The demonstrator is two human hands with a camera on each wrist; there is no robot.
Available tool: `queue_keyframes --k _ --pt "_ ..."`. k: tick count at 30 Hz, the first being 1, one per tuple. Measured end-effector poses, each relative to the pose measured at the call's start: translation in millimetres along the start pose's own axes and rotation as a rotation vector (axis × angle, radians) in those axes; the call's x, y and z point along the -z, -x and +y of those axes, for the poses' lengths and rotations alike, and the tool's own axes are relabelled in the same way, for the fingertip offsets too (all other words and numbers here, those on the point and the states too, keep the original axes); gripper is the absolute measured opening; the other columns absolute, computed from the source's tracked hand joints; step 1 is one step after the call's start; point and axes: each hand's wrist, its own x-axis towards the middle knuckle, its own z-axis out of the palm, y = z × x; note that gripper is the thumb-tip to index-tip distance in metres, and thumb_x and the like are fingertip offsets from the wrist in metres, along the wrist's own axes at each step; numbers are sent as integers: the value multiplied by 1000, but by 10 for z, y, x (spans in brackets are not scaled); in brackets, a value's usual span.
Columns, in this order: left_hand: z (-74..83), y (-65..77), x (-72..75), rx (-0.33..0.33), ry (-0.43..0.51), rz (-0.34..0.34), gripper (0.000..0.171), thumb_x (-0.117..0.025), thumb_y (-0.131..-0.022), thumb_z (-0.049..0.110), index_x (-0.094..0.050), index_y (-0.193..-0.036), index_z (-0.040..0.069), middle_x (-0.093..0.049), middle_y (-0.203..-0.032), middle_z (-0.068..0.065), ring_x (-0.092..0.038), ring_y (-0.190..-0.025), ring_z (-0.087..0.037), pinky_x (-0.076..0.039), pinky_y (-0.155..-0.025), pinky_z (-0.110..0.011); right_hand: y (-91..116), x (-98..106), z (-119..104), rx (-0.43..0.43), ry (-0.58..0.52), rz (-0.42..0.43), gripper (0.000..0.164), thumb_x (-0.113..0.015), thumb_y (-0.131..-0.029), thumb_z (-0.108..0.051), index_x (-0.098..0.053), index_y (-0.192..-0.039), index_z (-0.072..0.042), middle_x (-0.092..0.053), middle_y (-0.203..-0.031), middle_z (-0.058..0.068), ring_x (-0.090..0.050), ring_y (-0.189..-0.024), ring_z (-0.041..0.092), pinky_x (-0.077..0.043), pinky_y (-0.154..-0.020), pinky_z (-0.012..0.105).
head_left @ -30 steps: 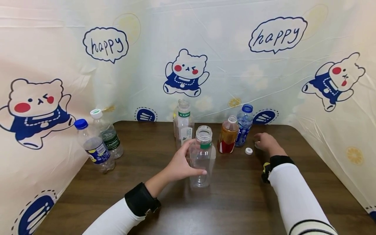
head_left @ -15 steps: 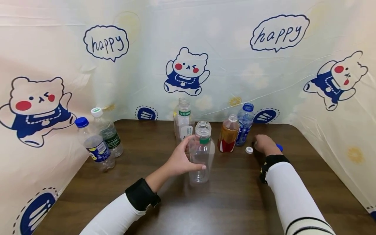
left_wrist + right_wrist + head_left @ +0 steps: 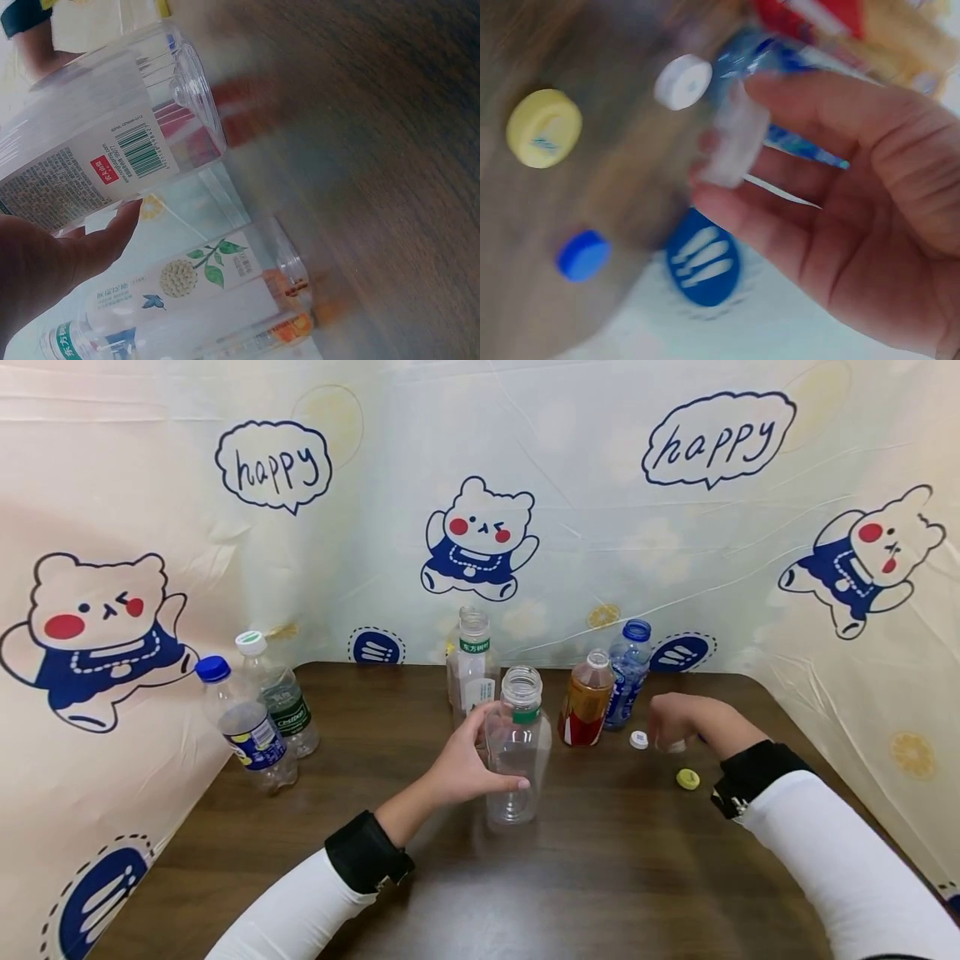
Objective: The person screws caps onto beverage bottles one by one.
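Note:
My left hand (image 3: 461,768) grips a clear, uncapped plastic bottle (image 3: 517,793) standing on the table. In the left wrist view the bottle's barcode label (image 3: 139,154) shows above my fingers. At the right, my right hand (image 3: 701,720) pinches a whitish translucent bottle cap (image 3: 739,142) between thumb and fingers. Near that hand lie a white cap (image 3: 638,740), a yellow cap (image 3: 687,779) and a blue cap (image 3: 583,255). The right wrist view is blurred.
Behind the held bottle stands another clear, uncapped bottle (image 3: 474,672). An amber-and-red bottle (image 3: 587,702) and a blue bottle (image 3: 627,681) stand right of it. Two capped bottles, one blue-capped (image 3: 255,743) and one white-capped (image 3: 288,706), stand at the left. A printed curtain surrounds the table (image 3: 570,885).
My right wrist has swung to the right and the fingers now hold the whitish cap. The yellow cap has come into sight beneath that arm. My left hand keeps its grip on the bottle.

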Motion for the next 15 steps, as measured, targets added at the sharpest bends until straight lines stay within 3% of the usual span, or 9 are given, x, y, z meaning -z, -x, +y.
queue_keyframes --k 4,7,9,15 --pt "-6 -6 -9 9 -9 5 96 -90 -69 19 -33 -146 16 -46 -140 -7 -49 -125 -27 -46 -97 -51 167 128 -356 110 -9 -118 21 -67 -76 3 -74 -93 -8 -66 -88 0 -60 -66 13 -55 -55 32" --pt "-13 -14 -8 20 -18 12 96 -90 -69 20 -33 -146 16 -44 -142 -8 -49 -125 -28 -47 -96 -51 323 299 -640 214 -1 -86 23 -68 -76 2 -74 -95 -9 -66 -90 -1 -59 -74 13 -55 -62 32" --pt "-17 -21 -6 30 -22 13 96 -90 -69 22 -34 -146 17 -43 -142 -7 -48 -125 -28 -47 -96 -50 444 440 -823 273 15 -7 22 -68 -79 0 -74 -97 -11 -66 -92 -2 -58 -78 13 -54 -67 31" --pt "-16 -29 -5 49 -29 12 96 -90 -69 24 -33 -147 17 -41 -144 -8 -46 -127 -29 -47 -96 -51 689 836 -1280 518 34 362 22 -67 -85 0 -72 -103 -11 -66 -103 2 -58 -86 19 -56 -74 35"
